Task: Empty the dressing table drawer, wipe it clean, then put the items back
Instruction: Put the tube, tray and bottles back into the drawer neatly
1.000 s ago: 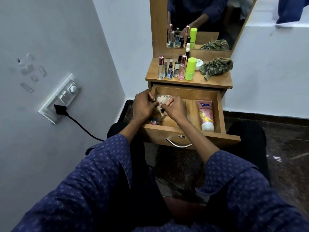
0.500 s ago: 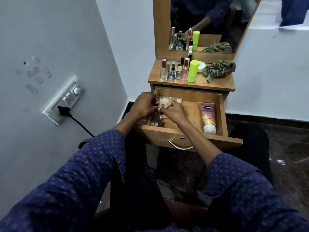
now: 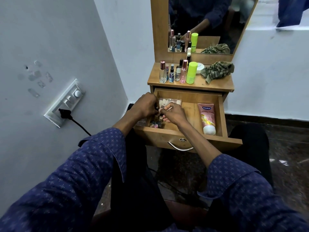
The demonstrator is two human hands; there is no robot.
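Drawer (image 3: 187,97) of the wooden dressing table stands pulled out, and everything else is placed from it. Both hands are over its left end: the left hand (image 3: 144,106) has its fingers curled in around small dark-capped bottles, though which one it grips cannot be told; the right hand (image 3: 173,113), just beside it and nearly touching, pinches a small pale item between thumb and fingertips. Under the hands, at the drawer's left back, lies a clear packet (image 3: 169,102) of pale rounded pieces, and at the left front corner sit a few small nail-polish bottles (image 3: 154,125), standing close together. Along the drawer's right side lies a pink lotion tube (image 3: 207,117), white cap toward the front, well apart from the hands. On the drawer's front face hangs a curved metal handle (image 3: 179,147) below a small lock. Above the drawer, on the tabletop (image 3: 215,84), a row of perfume bottles (image 3: 172,72) stands at the left with a lime-green bottle (image 3: 191,72) at the row's right end, a white jar (image 3: 199,68) behind it, and a crumpled green cloth (image 3: 217,71) at the right. A mirror (image 3: 209,22) rises behind the tabletop. Left of the drawer, a wall switchboard (image 3: 66,102) carries a black plug (image 3: 64,113).
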